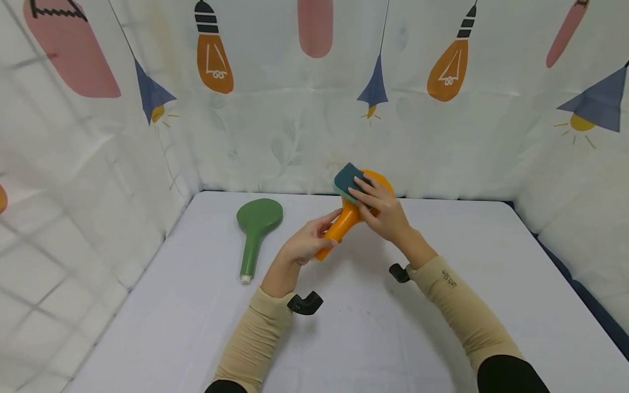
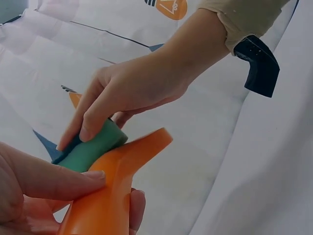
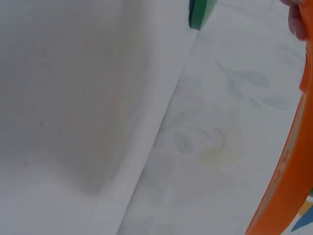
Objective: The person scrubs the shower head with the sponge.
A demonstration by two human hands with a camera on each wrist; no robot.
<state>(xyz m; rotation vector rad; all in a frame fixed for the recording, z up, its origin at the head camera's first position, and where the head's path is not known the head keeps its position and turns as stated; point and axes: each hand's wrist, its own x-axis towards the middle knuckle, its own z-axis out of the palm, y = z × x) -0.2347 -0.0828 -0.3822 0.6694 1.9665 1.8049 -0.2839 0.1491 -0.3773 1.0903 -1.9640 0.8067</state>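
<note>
My left hand (image 1: 310, 239) grips the handle of an orange shower head (image 1: 345, 221), which is held up tilted above the table. In the left wrist view, its thumb lies along the orange neck (image 2: 110, 191). My right hand (image 1: 385, 213) holds a two-layer green sponge (image 1: 346, 177) against the shower head's round end; the sponge's far side is hidden. The right wrist view catches the rim of the orange head (image 3: 293, 181), with a pale face inside it. To the left, a green shower head (image 1: 259, 217) with a white end lies on the table.
A white-covered table (image 1: 354, 338) spreads below both hands. Behind it hangs a white cloth (image 1: 275, 125) printed with lamps and bulbs, and similar cloth lines both sides. A black camera mount (image 1: 306, 303) sticks out from the left wrist, another (image 1: 399, 273) from the right.
</note>
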